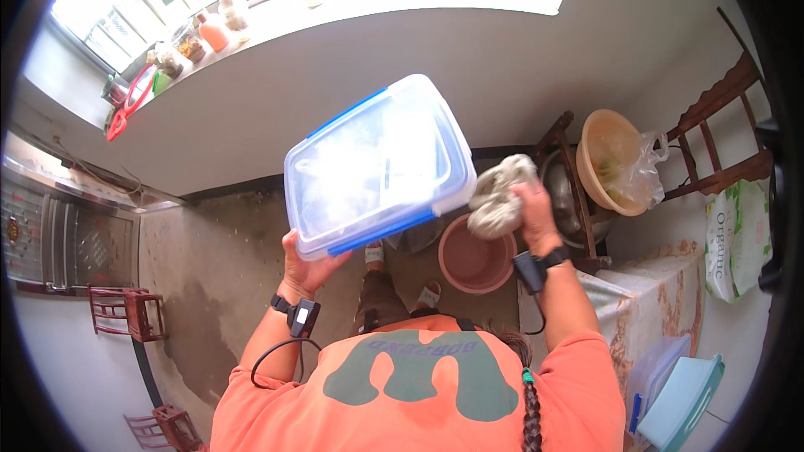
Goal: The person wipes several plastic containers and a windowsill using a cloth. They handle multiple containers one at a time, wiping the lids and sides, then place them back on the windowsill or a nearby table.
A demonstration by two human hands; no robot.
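A clear plastic storage box (377,169) with a lid and blue clips is held up in front of me, tilted. My left hand (308,270) grips its lower left corner, the fingers partly hidden beneath it. Bunched in my right hand (535,212) is a greyish-white cloth (500,198), slightly blurred, close to the box's right end. Whether the cloth touches the box I cannot tell. Below the cloth, a pink plastic basin (477,260) stands on the floor.
A wooden chair (581,194) at the right bears a peach basin (590,138) with a plastic bag. Nearer stands a cloth-covered table (659,282) with a light-blue container (675,405). Jars and bottles, among them an orange bottle (215,31), line the windowsill. Small wooden chairs (141,314) stand left.
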